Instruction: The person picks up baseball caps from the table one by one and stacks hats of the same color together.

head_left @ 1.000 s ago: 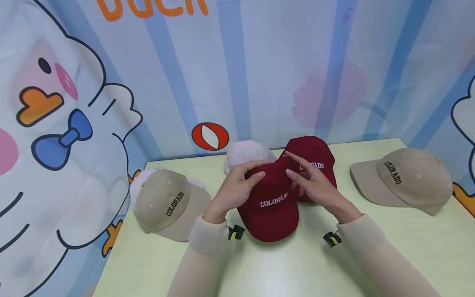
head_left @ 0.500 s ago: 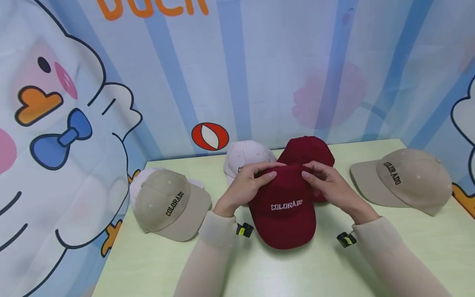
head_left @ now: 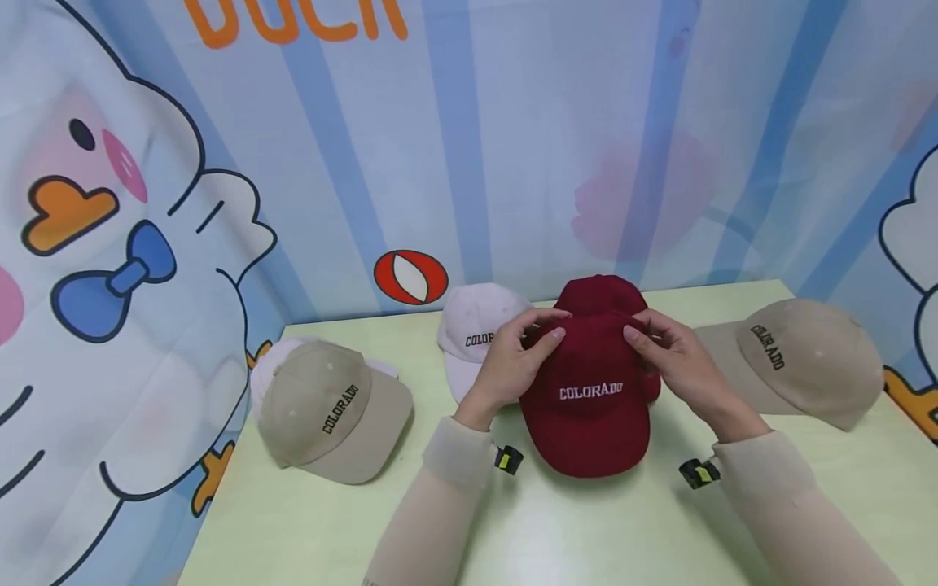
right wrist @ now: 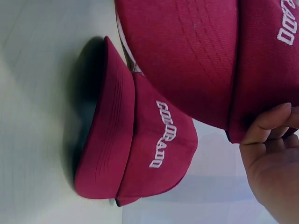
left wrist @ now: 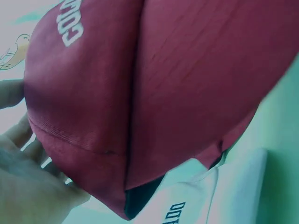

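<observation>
"What were the hands doing?"

"Watching remotely, I saw the left hand [head_left: 515,358] and right hand [head_left: 681,364] pinching opposite sides of a maroon, round-crowned fabric cap [head_left: 589,362] between them. I judged an even, light pinch best, lest the crown crease."

"And the lettering?"

"White COLORADO stood on it, and on another maroon fabric cap [right wrist: 145,140] just beyond the hands; black COLORADO marked a tan, curved-brim cloth cap [head_left: 817,358] beyond the right hand."

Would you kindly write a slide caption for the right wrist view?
The right hand pinches one maroon cap, while a second maroon cap marked COLORADO rests on the table behind it.
</observation>
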Tool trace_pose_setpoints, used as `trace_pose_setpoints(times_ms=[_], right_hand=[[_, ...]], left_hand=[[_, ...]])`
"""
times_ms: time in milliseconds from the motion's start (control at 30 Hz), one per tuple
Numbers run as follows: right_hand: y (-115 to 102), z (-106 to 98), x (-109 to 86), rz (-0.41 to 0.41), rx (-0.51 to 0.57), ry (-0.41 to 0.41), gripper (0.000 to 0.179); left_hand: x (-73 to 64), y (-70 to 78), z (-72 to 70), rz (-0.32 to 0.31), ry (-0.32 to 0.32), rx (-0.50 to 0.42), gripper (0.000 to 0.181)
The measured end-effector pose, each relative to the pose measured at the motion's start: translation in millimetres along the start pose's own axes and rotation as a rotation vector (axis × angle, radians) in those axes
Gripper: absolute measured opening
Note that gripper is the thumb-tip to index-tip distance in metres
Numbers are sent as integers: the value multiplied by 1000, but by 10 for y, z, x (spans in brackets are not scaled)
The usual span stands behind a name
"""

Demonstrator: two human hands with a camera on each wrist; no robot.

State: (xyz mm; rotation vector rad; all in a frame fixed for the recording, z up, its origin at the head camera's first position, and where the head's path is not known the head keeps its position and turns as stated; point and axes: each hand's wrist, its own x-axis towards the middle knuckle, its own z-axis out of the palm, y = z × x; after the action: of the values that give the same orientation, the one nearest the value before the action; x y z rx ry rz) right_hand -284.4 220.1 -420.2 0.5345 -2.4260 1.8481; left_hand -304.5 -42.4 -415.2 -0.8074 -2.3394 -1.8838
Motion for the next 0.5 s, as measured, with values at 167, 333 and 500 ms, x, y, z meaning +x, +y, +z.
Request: trace_pose_setpoints(times_ms=[167, 333, 500], right_hand=[[20, -69, 9, 35, -6, 39, 22], [56, -150, 54, 65, 23, 88, 21], [104, -226, 116, 71, 113, 114, 19]], left_hand=[[45, -86, 95, 17, 50, 3, 35], [90, -167, 188, -11, 64, 34, 45], [126, -261, 266, -45, 70, 83, 54]])
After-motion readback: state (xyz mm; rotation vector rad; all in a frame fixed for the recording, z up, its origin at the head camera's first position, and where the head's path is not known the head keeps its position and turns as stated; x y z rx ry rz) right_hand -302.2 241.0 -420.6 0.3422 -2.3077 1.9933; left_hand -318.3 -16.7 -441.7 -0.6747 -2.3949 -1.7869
